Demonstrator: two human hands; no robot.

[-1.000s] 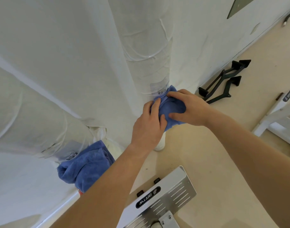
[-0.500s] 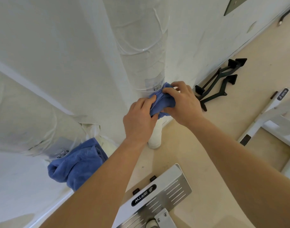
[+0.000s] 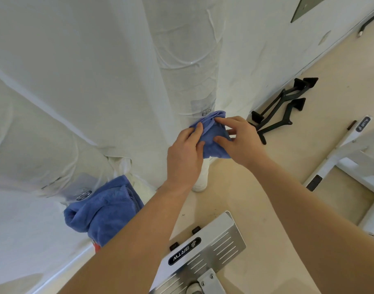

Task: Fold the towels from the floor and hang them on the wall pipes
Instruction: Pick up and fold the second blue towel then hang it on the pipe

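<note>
A small blue towel (image 3: 211, 136) sits bunched against the lower end of the white wrapped vertical pipe (image 3: 188, 60). My left hand (image 3: 185, 154) holds its left side, fingers curled over the cloth. My right hand (image 3: 239, 141) pinches its right side between thumb and fingers. A second blue towel (image 3: 105, 209) hangs bunched over the slanting wrapped pipe (image 3: 37, 132) at the lower left, below a metal clamp.
The white wall lies behind the pipes. A metal footplate (image 3: 205, 249) of gym equipment stands right below my arms. Black handle attachments (image 3: 281, 107) lie on the beige floor by the wall. A white machine frame (image 3: 351, 158) is at the right.
Both hands have stayed on the small towel at the vertical pipe. My right fingers have spread out more and more of the blue cloth shows between the hands.
</note>
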